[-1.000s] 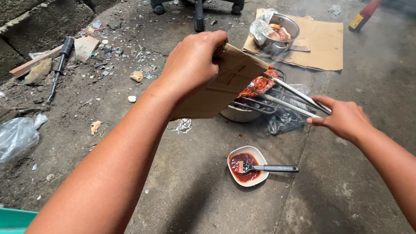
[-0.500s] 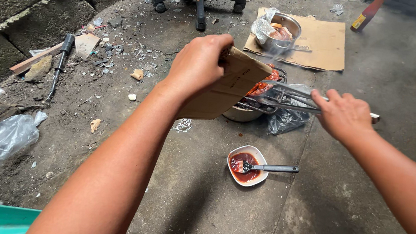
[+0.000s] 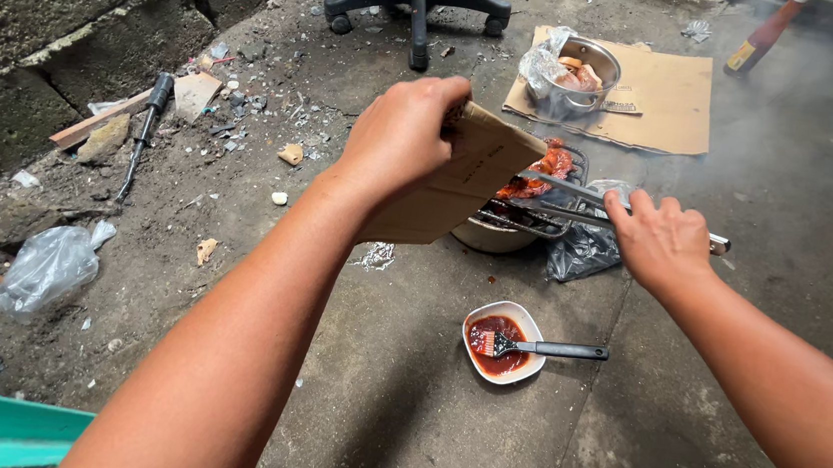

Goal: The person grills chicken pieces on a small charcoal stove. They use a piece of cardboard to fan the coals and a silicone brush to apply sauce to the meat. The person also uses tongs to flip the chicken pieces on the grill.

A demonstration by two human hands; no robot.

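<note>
The left hand (image 3: 400, 134) is closed around the upper edge of a brown cardboard piece (image 3: 456, 182), held tilted just beside and partly over a small grill (image 3: 513, 222) standing on the concrete floor (image 3: 402, 403). That cardboard looks light and fairly stiff but bendable, so a grip along one edge, as here, seems the sensible hold. The right hand (image 3: 662, 240) is wrapped around the handles of metal tongs (image 3: 566, 192), whose tips reach across to the reddish meat (image 3: 543, 170) on the grate; the meat looks soft, glazed and slippery, hot too, I'd guess, best taken by the tongs alone. Smoke drifts off toward the floor's far right corner. Nearer the person, well apart from both hands, a white dish of red sauce (image 3: 503, 340) holds a basting brush (image 3: 552, 349). Further back a steel pot (image 3: 576, 72) sits on a flat cardboard sheet (image 3: 669, 101), and a black plastic bag (image 3: 580, 253) lies touching the grill's right side.
</note>
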